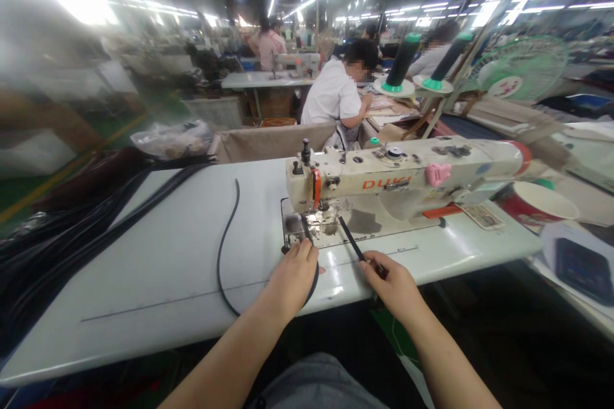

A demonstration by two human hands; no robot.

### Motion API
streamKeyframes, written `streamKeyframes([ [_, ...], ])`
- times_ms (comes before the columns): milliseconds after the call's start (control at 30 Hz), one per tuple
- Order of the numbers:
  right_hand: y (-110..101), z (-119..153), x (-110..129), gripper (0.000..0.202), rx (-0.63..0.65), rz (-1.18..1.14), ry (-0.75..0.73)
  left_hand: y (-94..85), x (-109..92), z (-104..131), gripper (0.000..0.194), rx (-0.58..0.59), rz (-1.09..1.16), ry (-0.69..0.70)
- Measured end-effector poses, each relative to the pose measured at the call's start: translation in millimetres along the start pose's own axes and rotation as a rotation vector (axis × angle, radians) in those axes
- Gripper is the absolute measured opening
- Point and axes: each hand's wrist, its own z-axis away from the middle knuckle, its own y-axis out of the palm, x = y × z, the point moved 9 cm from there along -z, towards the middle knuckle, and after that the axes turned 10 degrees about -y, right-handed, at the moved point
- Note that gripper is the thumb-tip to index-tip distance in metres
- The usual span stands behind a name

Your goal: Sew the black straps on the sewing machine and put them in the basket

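My left hand [298, 271] lies just in front of the sewing machine [407, 172], its fingers closed on a black cord-like strip [314, 284] that runs up toward the presser foot. A thin black length [219, 255] curves across the table left of this hand and passes under my forearm; whether it is the same piece I cannot tell. My right hand [391, 281] is closed around a narrow flat black strip [352, 239], whose free end points up-left toward the needle plate [326, 227]. A dark part of it shows between the fingers.
Many black strips [144, 211] hang over the table's left end. Behind the machine are a cloth-lined bin [259, 144], thread cones [403, 64] and a co-worker in a white shirt [330, 92]. To the right are a red tub [542, 204], a phone [582, 268] and a green fan [520, 67].
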Motion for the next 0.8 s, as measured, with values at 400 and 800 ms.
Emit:
streamKeyframes([
  [400,-9.1,-15.1,-4.5,0.046,-0.095,0.144,0.0,-2.6,-1.4,-1.0,0.02,0.019,0.01,0.021],
  [800,-14.8,-10.8,-21.5,0.055,-0.178,-0.034,0.04,-5.0,-5.0,0.0,0.027,-0.037,0.04,0.011],
])
